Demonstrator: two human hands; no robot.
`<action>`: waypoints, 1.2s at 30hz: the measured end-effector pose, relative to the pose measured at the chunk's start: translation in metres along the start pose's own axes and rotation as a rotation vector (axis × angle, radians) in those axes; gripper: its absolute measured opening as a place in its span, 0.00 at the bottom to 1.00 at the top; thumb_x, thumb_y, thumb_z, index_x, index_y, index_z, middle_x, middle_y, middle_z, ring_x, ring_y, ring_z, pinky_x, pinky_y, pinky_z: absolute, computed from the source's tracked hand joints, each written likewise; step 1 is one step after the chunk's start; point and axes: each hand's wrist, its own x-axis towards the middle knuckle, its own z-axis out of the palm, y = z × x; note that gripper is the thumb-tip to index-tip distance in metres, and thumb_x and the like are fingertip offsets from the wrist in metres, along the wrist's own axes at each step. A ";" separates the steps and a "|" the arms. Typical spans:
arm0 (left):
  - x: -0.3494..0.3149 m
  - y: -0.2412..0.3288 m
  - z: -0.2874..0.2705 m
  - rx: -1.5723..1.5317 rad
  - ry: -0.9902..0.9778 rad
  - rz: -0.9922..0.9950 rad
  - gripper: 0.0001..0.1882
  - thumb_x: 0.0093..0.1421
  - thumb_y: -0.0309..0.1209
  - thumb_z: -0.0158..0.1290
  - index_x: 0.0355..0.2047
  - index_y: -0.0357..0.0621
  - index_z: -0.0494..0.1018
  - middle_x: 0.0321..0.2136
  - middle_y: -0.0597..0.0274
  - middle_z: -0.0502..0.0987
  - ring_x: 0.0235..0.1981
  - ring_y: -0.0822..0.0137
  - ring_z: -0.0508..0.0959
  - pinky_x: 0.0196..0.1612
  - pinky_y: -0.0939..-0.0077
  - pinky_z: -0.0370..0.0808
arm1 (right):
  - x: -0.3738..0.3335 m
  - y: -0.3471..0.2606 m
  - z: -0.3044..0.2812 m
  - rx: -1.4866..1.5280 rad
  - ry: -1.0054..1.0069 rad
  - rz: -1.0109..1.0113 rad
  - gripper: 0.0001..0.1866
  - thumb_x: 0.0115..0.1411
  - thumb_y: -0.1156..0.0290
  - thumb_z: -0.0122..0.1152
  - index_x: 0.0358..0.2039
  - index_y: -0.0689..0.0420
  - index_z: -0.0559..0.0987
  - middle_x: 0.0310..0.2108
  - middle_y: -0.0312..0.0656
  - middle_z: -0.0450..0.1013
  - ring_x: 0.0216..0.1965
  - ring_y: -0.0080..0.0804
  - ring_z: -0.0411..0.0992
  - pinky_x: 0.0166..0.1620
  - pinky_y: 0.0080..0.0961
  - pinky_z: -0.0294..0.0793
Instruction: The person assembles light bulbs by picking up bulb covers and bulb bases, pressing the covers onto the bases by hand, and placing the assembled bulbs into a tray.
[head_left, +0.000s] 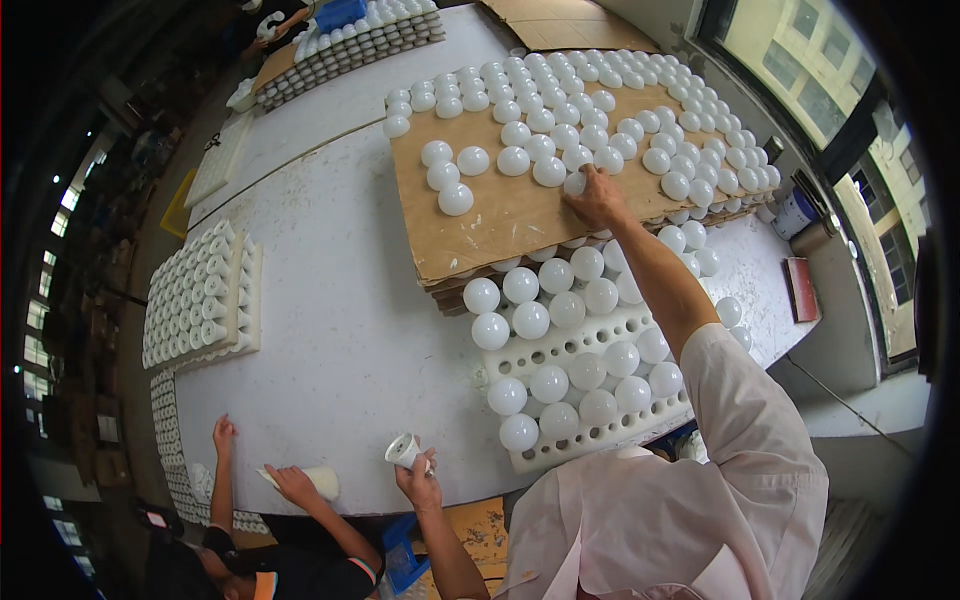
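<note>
My right arm stretches over a stack of brown cardboard sheets [450,235] covered with white light bulb covers. On it, the fingers of my right hand [600,200] close around one white bulb cover [574,184] at the near edge of a cluster. Low over the near table edge, my left hand [420,482] grips a white cup-shaped bulb housing [403,450] with its round open end up. Between my arms lies a white foam tray [590,436] with holes, holding rows of round white bulb covers [549,384].
At left, a co-worker's hands [293,485] are near a white roll-like object [322,482]. Trays of white bulb housings [190,295] stand on the left table edge. Another person [275,25] works at the far end beside stacked trays [350,50]. A red box [800,289] lies by the window.
</note>
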 end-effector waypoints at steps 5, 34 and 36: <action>-0.055 0.010 0.019 0.122 -0.182 0.062 0.26 0.54 0.24 0.54 0.53 0.27 0.62 0.50 0.35 0.71 0.25 0.65 0.78 0.27 0.78 0.73 | -0.052 0.025 -0.027 1.011 -0.126 -0.019 0.36 0.55 0.57 0.63 0.60 0.55 0.61 0.45 0.51 0.67 0.33 0.34 0.75 0.32 0.29 0.80; -0.098 0.035 0.168 0.740 -1.112 -0.188 0.23 0.47 0.30 0.67 0.42 0.32 0.73 0.26 0.63 0.77 0.23 0.76 0.76 0.27 0.80 0.73 | -0.344 0.033 -0.021 0.787 -0.659 -0.782 0.41 0.38 0.64 0.77 0.54 0.55 0.68 0.49 0.45 0.70 0.51 0.42 0.69 0.54 0.35 0.68; -0.099 0.039 0.167 0.765 -1.085 -0.252 0.22 0.47 0.30 0.67 0.40 0.32 0.74 0.25 0.63 0.77 0.23 0.76 0.75 0.26 0.80 0.73 | -0.347 0.025 -0.026 0.674 -0.725 -0.766 0.43 0.39 0.62 0.77 0.55 0.55 0.67 0.50 0.48 0.69 0.50 0.47 0.69 0.53 0.38 0.69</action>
